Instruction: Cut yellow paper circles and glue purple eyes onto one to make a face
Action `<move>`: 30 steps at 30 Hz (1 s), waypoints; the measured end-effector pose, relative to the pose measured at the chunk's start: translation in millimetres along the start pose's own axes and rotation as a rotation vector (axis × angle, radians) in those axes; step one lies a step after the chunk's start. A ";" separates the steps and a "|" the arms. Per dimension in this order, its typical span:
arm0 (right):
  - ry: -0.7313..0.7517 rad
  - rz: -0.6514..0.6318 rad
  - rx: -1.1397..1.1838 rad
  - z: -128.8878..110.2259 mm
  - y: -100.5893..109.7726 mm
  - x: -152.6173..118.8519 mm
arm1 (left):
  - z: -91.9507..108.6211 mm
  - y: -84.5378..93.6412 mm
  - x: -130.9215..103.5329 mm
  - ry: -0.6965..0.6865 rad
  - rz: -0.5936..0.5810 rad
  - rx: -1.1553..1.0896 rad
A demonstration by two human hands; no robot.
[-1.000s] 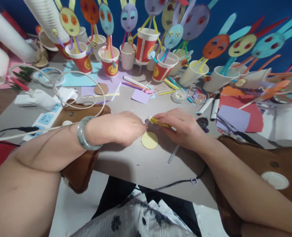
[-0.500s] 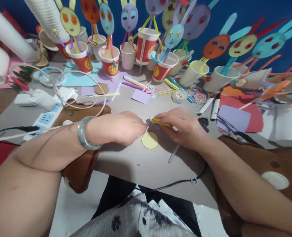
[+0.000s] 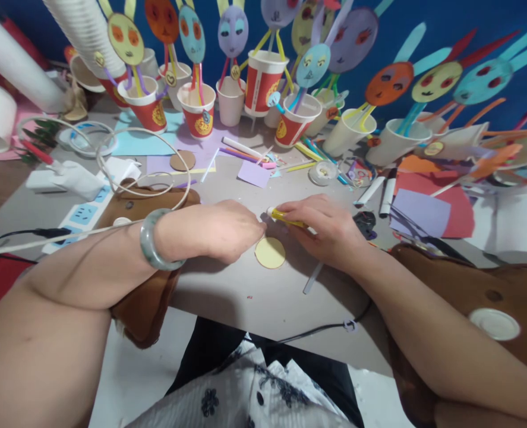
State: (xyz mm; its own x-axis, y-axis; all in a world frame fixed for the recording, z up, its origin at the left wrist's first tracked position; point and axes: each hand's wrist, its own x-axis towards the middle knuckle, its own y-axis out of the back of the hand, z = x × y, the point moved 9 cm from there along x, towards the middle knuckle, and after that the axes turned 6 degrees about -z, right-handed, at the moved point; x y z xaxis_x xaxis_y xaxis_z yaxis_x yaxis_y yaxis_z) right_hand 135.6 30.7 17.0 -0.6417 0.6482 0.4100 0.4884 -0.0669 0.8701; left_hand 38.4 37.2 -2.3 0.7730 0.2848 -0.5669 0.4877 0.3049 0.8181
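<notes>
In the middle of the desk my right hand (image 3: 323, 229) is closed around a slim yellow glue stick (image 3: 285, 219), whose white tip points left. My left hand (image 3: 230, 232), wearing a green bangle, is pinched shut on a small pale purple paper piece (image 3: 264, 218) that is mostly hidden by the fingertips. The glue stick's tip is just right of that piece. A round pale yellow card (image 3: 270, 253) lies flat on the desk below both hands. Under my right wrist a narrow grey strip (image 3: 313, 279) sticks out.
Paper cups (image 3: 299, 119) with rabbit-faced figures line the back. A purple paper (image 3: 254, 173), a small clear dish (image 3: 324, 173) and pens are in front of them. Brown cushions (image 3: 468, 309) lie at both sides. A white cable (image 3: 98, 229) crosses my left arm; a black cable (image 3: 316, 330) runs along the front.
The glue stick's white tip has shifted slightly up and left, away from the purple piece. My left hand and the yellow card stay nearly where they were.
</notes>
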 end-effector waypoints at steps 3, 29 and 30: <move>-0.020 0.010 0.015 2.1 0.8 -1.1 | 0.4 0.4 -0.1 -0.002 0.004 0.003; -0.288 0.116 0.080 17.8 8.8 -6.9 | 1.7 1.7 -1.0 0.000 -0.024 0.024; -0.307 0.095 0.110 18.6 7.7 -6.6 | 1.6 1.1 -0.3 0.001 -0.029 0.025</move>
State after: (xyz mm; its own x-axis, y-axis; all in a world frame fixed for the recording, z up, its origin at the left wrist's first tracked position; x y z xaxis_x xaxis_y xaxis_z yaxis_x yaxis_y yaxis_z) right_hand 154.6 40.0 15.8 -0.3904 0.8421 0.3721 0.6094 -0.0666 0.7901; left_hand 39.3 36.0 -1.0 0.7579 0.2773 -0.5905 0.5198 0.2904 0.8034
